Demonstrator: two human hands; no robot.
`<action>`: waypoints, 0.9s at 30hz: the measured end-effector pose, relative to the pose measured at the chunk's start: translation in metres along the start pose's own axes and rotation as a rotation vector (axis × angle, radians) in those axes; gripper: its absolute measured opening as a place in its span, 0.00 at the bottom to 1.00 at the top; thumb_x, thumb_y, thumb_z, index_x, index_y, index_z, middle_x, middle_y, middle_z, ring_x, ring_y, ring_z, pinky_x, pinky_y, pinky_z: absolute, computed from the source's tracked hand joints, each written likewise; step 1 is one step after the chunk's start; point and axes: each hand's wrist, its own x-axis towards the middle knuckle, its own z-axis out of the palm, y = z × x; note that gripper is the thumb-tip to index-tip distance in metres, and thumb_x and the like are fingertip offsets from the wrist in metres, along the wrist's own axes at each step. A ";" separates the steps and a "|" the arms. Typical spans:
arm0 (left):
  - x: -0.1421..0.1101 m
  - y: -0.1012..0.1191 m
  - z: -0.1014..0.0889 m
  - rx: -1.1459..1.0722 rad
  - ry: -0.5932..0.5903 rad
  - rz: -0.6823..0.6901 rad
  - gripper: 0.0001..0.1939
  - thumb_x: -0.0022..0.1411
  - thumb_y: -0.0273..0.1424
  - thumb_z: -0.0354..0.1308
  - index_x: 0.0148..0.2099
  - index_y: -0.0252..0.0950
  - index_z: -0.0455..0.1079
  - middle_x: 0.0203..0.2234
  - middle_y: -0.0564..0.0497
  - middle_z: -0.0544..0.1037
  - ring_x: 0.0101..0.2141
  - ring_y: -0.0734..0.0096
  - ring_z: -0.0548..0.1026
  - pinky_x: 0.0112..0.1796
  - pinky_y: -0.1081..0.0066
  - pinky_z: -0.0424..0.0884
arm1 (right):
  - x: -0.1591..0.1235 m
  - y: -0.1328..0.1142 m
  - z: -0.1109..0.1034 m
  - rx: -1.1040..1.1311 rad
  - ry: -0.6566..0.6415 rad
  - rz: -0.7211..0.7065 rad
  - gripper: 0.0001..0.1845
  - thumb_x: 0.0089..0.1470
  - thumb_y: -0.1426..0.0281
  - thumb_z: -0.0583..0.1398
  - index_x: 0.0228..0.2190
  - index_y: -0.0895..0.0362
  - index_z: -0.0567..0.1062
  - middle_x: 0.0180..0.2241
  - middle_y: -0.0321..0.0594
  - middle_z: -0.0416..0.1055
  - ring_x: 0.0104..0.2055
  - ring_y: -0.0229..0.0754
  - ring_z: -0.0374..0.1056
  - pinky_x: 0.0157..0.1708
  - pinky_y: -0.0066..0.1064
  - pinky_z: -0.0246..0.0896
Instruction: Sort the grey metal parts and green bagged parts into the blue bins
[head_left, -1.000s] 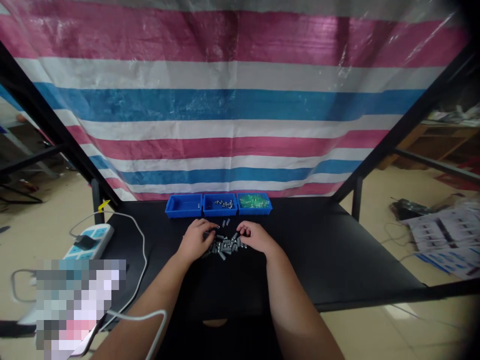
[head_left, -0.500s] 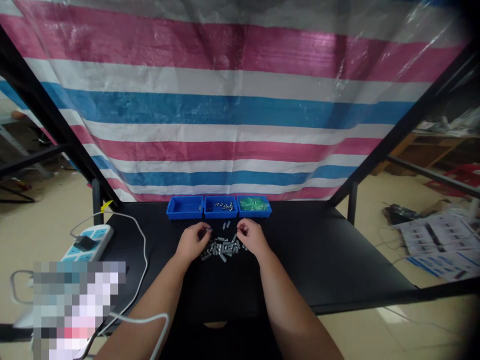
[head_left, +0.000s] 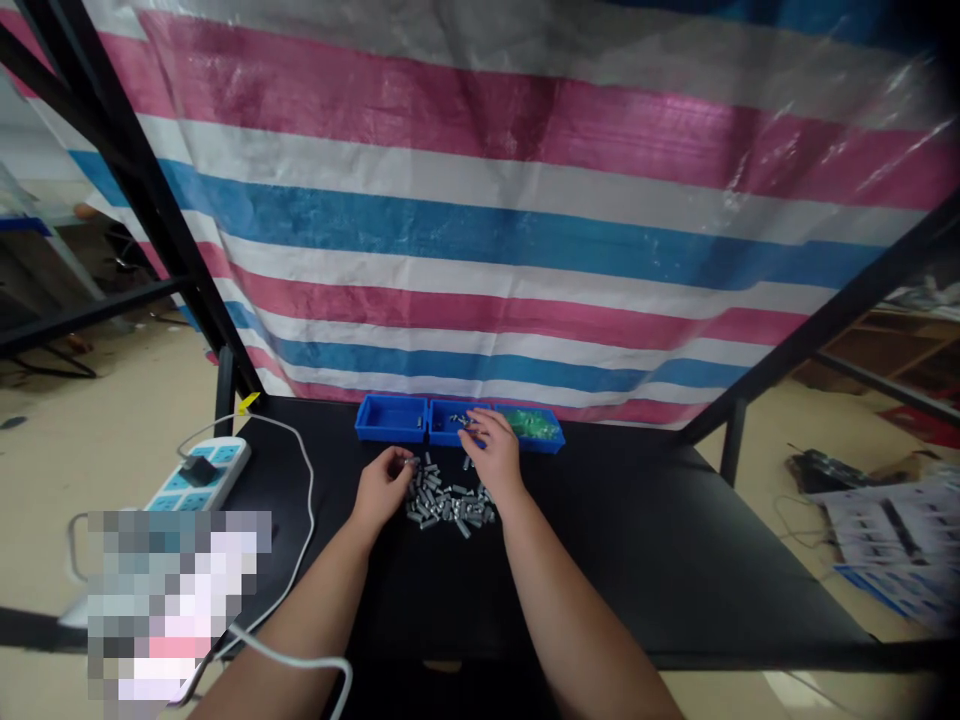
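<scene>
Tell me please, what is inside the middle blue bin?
The middle blue bin holds small metal parts. The right hand covers its right side, so what lies under the hand cannot be seen.

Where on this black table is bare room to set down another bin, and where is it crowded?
Bare tabletop spreads right of the right hand, below the green-filled blue bin. A smaller patch lies between the left hand and the white cable. The metal cylinders between the hands crowd the middle.

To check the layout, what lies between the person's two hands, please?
A loose pile of small grey metal cylinders lies between the left hand and right hand, in the head view.
</scene>
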 end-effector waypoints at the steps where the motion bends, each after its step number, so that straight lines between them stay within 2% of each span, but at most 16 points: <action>1: 0.000 0.000 -0.001 -0.014 -0.001 -0.002 0.14 0.60 0.43 0.59 0.41 0.38 0.75 0.27 0.52 0.78 0.27 0.70 0.73 0.31 0.72 0.66 | 0.003 -0.004 0.002 0.011 0.019 0.007 0.18 0.54 0.64 0.65 0.47 0.54 0.77 0.53 0.49 0.65 0.40 0.41 0.74 0.38 0.35 0.77; 4: -0.001 0.002 -0.001 -0.059 0.001 -0.014 0.15 0.60 0.43 0.59 0.41 0.37 0.75 0.27 0.53 0.78 0.27 0.70 0.72 0.30 0.73 0.66 | 0.010 -0.023 0.000 0.020 0.132 -0.046 0.18 0.57 0.66 0.63 0.50 0.54 0.75 0.57 0.51 0.61 0.42 0.42 0.74 0.39 0.36 0.77; 7: -0.001 0.001 0.000 -0.081 -0.008 -0.016 0.15 0.60 0.43 0.59 0.40 0.37 0.75 0.25 0.54 0.77 0.26 0.71 0.71 0.30 0.73 0.65 | 0.016 -0.039 -0.014 0.013 0.235 -0.125 0.12 0.59 0.67 0.61 0.44 0.55 0.74 0.50 0.49 0.66 0.41 0.42 0.71 0.37 0.35 0.74; 9: 0.000 0.000 0.001 -0.086 -0.014 -0.014 0.14 0.60 0.43 0.59 0.40 0.38 0.75 0.26 0.54 0.77 0.26 0.71 0.71 0.30 0.73 0.65 | 0.016 -0.036 -0.024 -0.029 0.233 -0.128 0.07 0.59 0.67 0.61 0.40 0.55 0.73 0.41 0.44 0.69 0.38 0.42 0.70 0.38 0.34 0.72; 12: 0.001 -0.002 0.002 -0.072 -0.016 -0.017 0.14 0.60 0.43 0.59 0.40 0.38 0.75 0.26 0.53 0.77 0.26 0.71 0.72 0.31 0.73 0.66 | 0.005 -0.012 -0.039 -0.132 0.134 -0.076 0.05 0.58 0.67 0.60 0.34 0.55 0.73 0.31 0.39 0.70 0.32 0.40 0.68 0.35 0.32 0.67; 17: 0.001 0.000 0.001 -0.046 -0.010 -0.013 0.14 0.61 0.43 0.59 0.40 0.38 0.75 0.26 0.53 0.78 0.27 0.71 0.73 0.31 0.73 0.67 | -0.036 0.031 -0.056 -0.206 0.004 0.076 0.07 0.57 0.65 0.59 0.33 0.55 0.74 0.23 0.34 0.66 0.24 0.37 0.61 0.27 0.29 0.58; 19: 0.002 0.001 0.001 -0.056 -0.002 -0.011 0.14 0.61 0.43 0.59 0.40 0.38 0.75 0.26 0.53 0.78 0.27 0.70 0.73 0.31 0.73 0.67 | -0.047 0.035 -0.060 -0.216 -0.015 0.111 0.07 0.58 0.65 0.59 0.34 0.55 0.75 0.23 0.33 0.66 0.24 0.37 0.60 0.27 0.29 0.57; 21: 0.003 0.001 0.001 -0.072 0.005 -0.014 0.14 0.61 0.42 0.59 0.39 0.37 0.75 0.27 0.53 0.78 0.28 0.70 0.74 0.32 0.72 0.68 | -0.053 0.032 -0.060 -0.256 -0.066 0.074 0.06 0.58 0.67 0.59 0.35 0.54 0.77 0.26 0.35 0.68 0.27 0.38 0.63 0.30 0.30 0.60; 25: 0.005 0.002 0.003 -0.154 0.014 -0.014 0.13 0.61 0.42 0.60 0.39 0.37 0.74 0.29 0.51 0.79 0.31 0.68 0.76 0.35 0.71 0.70 | -0.051 0.022 -0.057 -0.321 -0.328 -0.055 0.10 0.54 0.75 0.60 0.33 0.52 0.81 0.33 0.39 0.72 0.38 0.43 0.68 0.42 0.35 0.63; 27: 0.005 0.002 0.004 -0.246 0.048 -0.006 0.14 0.61 0.42 0.60 0.39 0.36 0.73 0.30 0.50 0.79 0.32 0.68 0.77 0.35 0.71 0.70 | -0.051 0.020 -0.056 -0.330 -0.435 -0.070 0.13 0.52 0.79 0.59 0.32 0.51 0.81 0.34 0.38 0.74 0.40 0.43 0.68 0.44 0.36 0.63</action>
